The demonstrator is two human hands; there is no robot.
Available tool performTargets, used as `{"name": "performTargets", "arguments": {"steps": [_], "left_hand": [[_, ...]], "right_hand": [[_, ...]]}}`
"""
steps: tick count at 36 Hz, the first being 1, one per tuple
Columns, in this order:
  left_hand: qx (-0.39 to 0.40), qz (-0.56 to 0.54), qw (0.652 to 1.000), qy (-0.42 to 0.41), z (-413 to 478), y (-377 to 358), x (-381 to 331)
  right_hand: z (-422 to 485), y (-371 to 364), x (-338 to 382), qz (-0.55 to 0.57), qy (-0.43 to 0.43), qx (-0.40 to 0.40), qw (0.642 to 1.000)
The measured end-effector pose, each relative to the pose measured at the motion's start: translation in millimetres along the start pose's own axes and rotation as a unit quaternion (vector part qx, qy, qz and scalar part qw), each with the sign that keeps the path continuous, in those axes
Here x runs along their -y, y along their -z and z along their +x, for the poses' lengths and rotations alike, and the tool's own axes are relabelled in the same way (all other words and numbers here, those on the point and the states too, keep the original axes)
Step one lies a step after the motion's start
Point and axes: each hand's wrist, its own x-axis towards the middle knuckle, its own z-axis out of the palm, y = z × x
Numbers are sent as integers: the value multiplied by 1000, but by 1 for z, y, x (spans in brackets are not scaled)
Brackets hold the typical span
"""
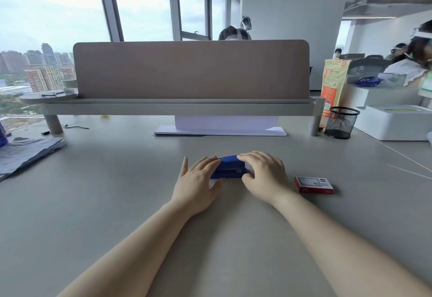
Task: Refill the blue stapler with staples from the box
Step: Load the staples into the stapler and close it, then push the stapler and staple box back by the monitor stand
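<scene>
A blue stapler [230, 168] lies flat on the grey desk [117, 203], a little ahead of me at the centre. My left hand [198, 184] rests against its left end with fingers spread over the top. My right hand [264, 175] covers its right end, fingers on top and thumb at the near side. Both hands hold the stapler between them. Its lid looks closed. A small red and white staple box [313, 185] lies shut on the desk just right of my right hand, apart from it.
A black mesh pen cup [341, 122] and a white box [395, 122] stand at the back right, beside an orange bag [333, 86]. A beige divider [191, 69] on a shelf crosses the back. White paper [222, 128] lies under the shelf. Blue-grey papers [25, 154] lie at the left.
</scene>
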Motion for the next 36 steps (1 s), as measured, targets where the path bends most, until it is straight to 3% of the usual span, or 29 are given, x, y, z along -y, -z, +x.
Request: {"name": "performTargets", "arguments": {"steps": [17, 36], "left_hand": [[-4, -12, 1000, 16, 1, 1, -1], [43, 80, 996, 7, -5, 6, -16]], "right_hand": [[-3, -3, 1, 24, 0, -12, 1000], [-18, 14, -7, 24, 2, 16, 1000]]}}
